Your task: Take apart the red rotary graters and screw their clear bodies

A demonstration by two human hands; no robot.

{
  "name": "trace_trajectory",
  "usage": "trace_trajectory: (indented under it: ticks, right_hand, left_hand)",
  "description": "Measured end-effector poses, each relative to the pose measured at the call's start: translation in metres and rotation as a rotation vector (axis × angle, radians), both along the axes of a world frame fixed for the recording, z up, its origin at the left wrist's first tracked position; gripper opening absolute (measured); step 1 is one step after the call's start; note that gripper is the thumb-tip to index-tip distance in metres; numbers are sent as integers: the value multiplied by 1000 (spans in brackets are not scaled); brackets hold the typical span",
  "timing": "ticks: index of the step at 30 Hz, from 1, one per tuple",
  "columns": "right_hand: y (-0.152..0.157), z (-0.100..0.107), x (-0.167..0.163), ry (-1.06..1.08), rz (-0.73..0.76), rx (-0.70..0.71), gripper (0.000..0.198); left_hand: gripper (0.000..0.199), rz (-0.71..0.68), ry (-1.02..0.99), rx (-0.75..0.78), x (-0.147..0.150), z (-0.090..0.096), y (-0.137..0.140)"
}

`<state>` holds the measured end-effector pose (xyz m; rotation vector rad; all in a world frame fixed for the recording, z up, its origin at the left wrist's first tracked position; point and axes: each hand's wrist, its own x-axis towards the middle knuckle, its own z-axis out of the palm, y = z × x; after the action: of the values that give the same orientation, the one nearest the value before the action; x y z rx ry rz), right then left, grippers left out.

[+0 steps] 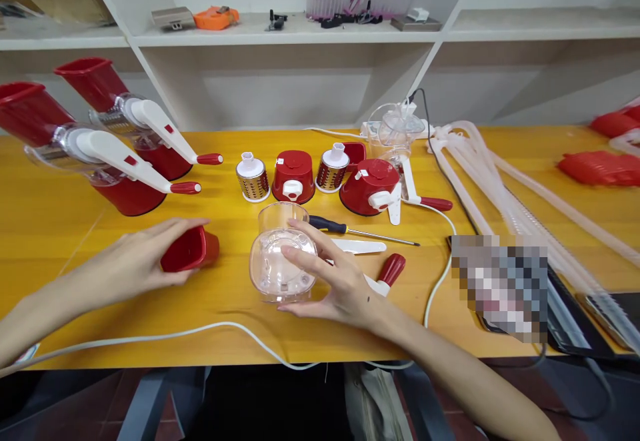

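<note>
My left hand [143,261] has its thumb and fingers around a red plastic hopper [206,246], which lies tilted on the table with its open end towards the hand. In my right hand [343,284] is a clear plastic housing [273,271] of a rotary grater, gripped from its right side. Just behind the right hand lie a screwdriver [327,224] with a dark handle and a white crank arm [360,246]. A red crank knob [393,269] shows to the right of that hand, its white arm partly hidden.
Two assembled rotary graters [115,154] stand at left. Red grater bases [294,173] and metal grating drums [253,180] line the back, near another clear housing [397,128]. A white cable [230,324] crosses the front edge. Clear plastic strips [500,194] lie at right, below white shelves [290,38].
</note>
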<state>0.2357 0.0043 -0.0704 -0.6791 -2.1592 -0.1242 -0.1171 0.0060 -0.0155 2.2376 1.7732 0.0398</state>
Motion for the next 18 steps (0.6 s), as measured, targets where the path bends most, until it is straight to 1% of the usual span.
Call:
trace_trajectory:
  ticks: [2,3,4,5,7,9,10,11,13,15,16,18]
  right_hand:
    - [0,0,0,7,12,3,67]
    - [0,0,0,8,16,0,67]
    - [0,0,1,9,17,-1,67]
    - [0,0,1,5,15,0,67]
    - [0,0,2,-1,13,1,69]
    - [0,0,2,1,15,-1,70]
    - [0,0,2,0,15,-5,71]
    - [1,0,2,-3,15,-9,71]
    - [1,1,1,-8,14,-12,71]
    - [2,1,1,-6,18,-4,70]
    - [2,0,1,4,20,1,70]
    - [2,-1,1,16,19,9,70]
  left_hand:
    - [92,22,-82,132,7,19,19]
    - [97,-6,-110,153,13,32,30]
    - [98,-44,-128,180,20,47,42]
    - [99,-83,-124,194,28,62,56]
    - [103,-110,-69,272,46,91,88]
    - [100,-172,-24,327,64,113,126]
    - [94,-211,2,327,72,119,147]
    - [86,-243,28,318,79,122,169]
    - [77,-297,112,248,91,116,212]
    - [69,-297,106,119,99,98,249]
    - [65,-290,93,90,101,87,264]
    - [60,-280,58,58,104,64,284]
